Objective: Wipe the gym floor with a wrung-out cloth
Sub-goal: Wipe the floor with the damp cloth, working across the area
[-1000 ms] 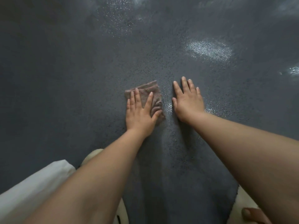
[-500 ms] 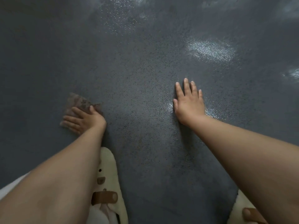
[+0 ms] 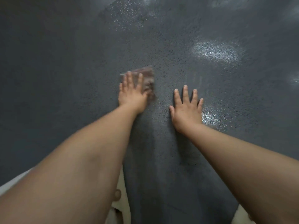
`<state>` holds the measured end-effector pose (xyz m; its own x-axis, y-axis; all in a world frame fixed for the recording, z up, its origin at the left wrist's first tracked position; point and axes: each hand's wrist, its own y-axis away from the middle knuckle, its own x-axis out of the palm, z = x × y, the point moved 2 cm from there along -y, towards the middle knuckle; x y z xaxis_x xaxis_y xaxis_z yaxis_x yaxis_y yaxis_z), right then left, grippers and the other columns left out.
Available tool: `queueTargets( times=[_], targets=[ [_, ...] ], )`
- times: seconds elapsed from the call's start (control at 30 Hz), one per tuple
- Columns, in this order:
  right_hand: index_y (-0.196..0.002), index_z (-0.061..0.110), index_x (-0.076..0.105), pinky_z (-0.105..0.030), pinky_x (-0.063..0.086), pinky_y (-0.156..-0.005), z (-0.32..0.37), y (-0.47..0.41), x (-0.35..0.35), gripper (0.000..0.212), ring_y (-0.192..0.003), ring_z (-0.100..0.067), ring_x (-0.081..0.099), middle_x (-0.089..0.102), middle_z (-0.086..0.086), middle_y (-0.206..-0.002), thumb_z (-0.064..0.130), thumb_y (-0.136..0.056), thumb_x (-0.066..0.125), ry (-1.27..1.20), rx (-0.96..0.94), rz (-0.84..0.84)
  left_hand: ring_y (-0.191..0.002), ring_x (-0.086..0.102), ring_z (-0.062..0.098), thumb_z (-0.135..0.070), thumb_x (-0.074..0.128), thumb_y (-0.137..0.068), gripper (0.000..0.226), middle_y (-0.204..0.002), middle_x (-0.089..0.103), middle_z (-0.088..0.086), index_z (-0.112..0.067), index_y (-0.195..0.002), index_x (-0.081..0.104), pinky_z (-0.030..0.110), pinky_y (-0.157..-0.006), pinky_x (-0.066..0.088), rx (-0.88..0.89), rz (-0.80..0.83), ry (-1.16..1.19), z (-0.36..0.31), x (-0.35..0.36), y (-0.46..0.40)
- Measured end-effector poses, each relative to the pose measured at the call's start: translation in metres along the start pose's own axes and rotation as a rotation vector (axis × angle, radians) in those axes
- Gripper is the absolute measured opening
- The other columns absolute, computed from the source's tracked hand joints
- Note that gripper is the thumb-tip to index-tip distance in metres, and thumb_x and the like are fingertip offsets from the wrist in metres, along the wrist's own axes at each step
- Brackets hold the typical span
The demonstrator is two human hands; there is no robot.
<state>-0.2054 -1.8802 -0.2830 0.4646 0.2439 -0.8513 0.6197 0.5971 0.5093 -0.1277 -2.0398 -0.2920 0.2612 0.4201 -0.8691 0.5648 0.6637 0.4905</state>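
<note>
A folded brownish cloth (image 3: 147, 78) lies flat on the dark grey speckled gym floor (image 3: 64, 70). My left hand (image 3: 131, 92) presses down on it with straight fingers, covering its near left part; both look motion-blurred. My right hand (image 3: 186, 109) lies flat on the bare floor just right of the cloth, fingers spread, holding nothing. Damp, shiny patches (image 3: 215, 52) glint on the floor ahead and to the right.
A cream sandal (image 3: 120, 206) on a foot shows under my left forearm at the bottom. Part of a second sandal (image 3: 241, 217) sits at the bottom right. A strip of white garment (image 3: 9, 183) shows at the lower left edge.
My left hand has swept the cloth from the far left back toward the centre, close beside my right hand. The right hand has stayed planted on the floor.
</note>
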Motion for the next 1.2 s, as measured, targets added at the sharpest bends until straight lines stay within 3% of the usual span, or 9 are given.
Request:
queueTargets(
  times=[0.23, 0.3, 0.37, 0.5, 0.73, 0.9, 1.0, 1.13, 1.2],
  targets=[
    [-0.151, 0.023, -0.010, -0.056, -0.006, -0.114, -0.001, 0.002, 0.001, 0.064, -0.142, -0.038, -0.018, -0.021, -0.007, -0.157, 0.046, -0.101, 0.023, 0.015, -0.013, 0.030, -0.144, -0.014, 0.033, -0.053, 0.024, -0.098, 0.068, -0.157, -0.013, 0.013, -0.022, -0.152, -0.002, 0.045, -0.115, -0.008, -0.749, -0.132, 0.351, 0.147, 0.012, 0.025],
    [-0.150, 0.023, -0.011, -0.056, -0.007, -0.114, -0.002, 0.002, 0.003, 0.064, -0.142, -0.038, -0.019, -0.021, -0.007, -0.157, 0.046, -0.101, 0.022, 0.018, -0.016, 0.025, -0.144, -0.013, 0.034, -0.054, 0.025, -0.098, 0.068, -0.157, -0.012, 0.014, -0.022, -0.152, 0.000, 0.046, -0.115, -0.008, -0.957, -0.146, 0.422, 0.164, 0.019, 0.043],
    [-0.151, 0.023, -0.011, -0.056, -0.007, -0.113, -0.002, 0.002, 0.004, 0.064, -0.142, -0.038, -0.019, -0.021, -0.007, -0.157, 0.046, -0.101, 0.022, 0.019, -0.015, 0.022, -0.144, -0.012, 0.034, -0.053, 0.025, -0.099, 0.066, -0.157, -0.011, 0.016, -0.022, -0.152, 0.001, 0.046, -0.115, -0.008, -1.053, -0.128, 0.446, 0.159, 0.021, 0.049],
    [-0.151, 0.023, -0.008, -0.055, -0.007, -0.113, -0.001, 0.004, 0.003, 0.064, -0.143, -0.037, -0.018, -0.019, -0.007, -0.157, 0.046, -0.101, 0.024, 0.009, -0.015, 0.015, -0.144, -0.011, 0.036, -0.050, 0.026, -0.099, 0.064, -0.156, -0.009, 0.020, -0.022, -0.152, 0.005, 0.045, -0.115, -0.009, -0.947, -0.148, 0.444, 0.110, 0.023, 0.052],
    [-0.152, 0.023, 0.012, -0.040, -0.004, -0.117, -0.017, 0.015, -0.001, 0.056, -0.146, -0.024, -0.006, -0.005, -0.005, -0.160, 0.035, -0.101, 0.033, -0.111, -0.068, -0.060, -0.140, -0.024, 0.037, -0.062, 0.026, -0.093, 0.080, -0.149, -0.029, 0.024, -0.023, -0.146, -0.020, 0.042, -0.113, -0.016, -0.058, 0.053, 0.082, -0.040, 0.060, 0.112],
    [-0.151, 0.025, 0.017, -0.034, -0.002, -0.117, -0.034, 0.027, 0.002, 0.054, -0.146, -0.021, -0.001, -0.003, -0.007, -0.160, 0.030, -0.101, 0.035, -0.138, -0.088, -0.087, -0.136, -0.034, 0.027, -0.061, 0.026, -0.093, 0.077, -0.135, -0.044, 0.011, -0.029, -0.140, -0.027, 0.038, -0.112, -0.020, 0.327, 0.125, -0.188, -0.037, 0.065, 0.122],
    [-0.151, 0.029, 0.016, -0.037, -0.001, -0.117, -0.039, 0.031, 0.002, 0.054, -0.146, -0.022, -0.002, -0.005, -0.007, -0.159, 0.033, -0.101, 0.034, -0.110, -0.067, -0.084, -0.141, -0.027, 0.025, -0.052, 0.024, -0.098, 0.070, -0.142, -0.041, 0.008, -0.028, -0.145, -0.022, 0.038, -0.114, -0.015, 0.254, 0.118, -0.223, 0.003, 0.044, 0.093],
    [-0.151, 0.031, 0.013, -0.038, -0.002, -0.117, -0.044, 0.036, 0.005, 0.054, -0.146, -0.023, -0.003, -0.007, -0.006, -0.159, 0.034, -0.101, 0.033, -0.101, -0.040, -0.078, -0.143, -0.020, 0.029, -0.052, 0.023, -0.098, 0.072, -0.154, -0.024, 0.015, -0.018, -0.150, -0.013, 0.039, -0.115, -0.009, -0.258, 0.010, 0.074, 0.048, 0.031, 0.074],
    [-0.151, 0.031, 0.014, -0.038, -0.001, -0.117, -0.047, 0.038, 0.006, 0.053, -0.146, -0.023, -0.002, -0.006, -0.006, -0.159, 0.034, -0.101, 0.033, -0.106, -0.032, -0.085, -0.144, -0.017, 0.030, -0.052, 0.027, -0.097, 0.073, -0.155, -0.019, 0.018, -0.017, -0.151, -0.009, 0.040, -0.116, -0.007, -0.433, -0.049, 0.207, 0.042, 0.034, 0.077]
  ],
)
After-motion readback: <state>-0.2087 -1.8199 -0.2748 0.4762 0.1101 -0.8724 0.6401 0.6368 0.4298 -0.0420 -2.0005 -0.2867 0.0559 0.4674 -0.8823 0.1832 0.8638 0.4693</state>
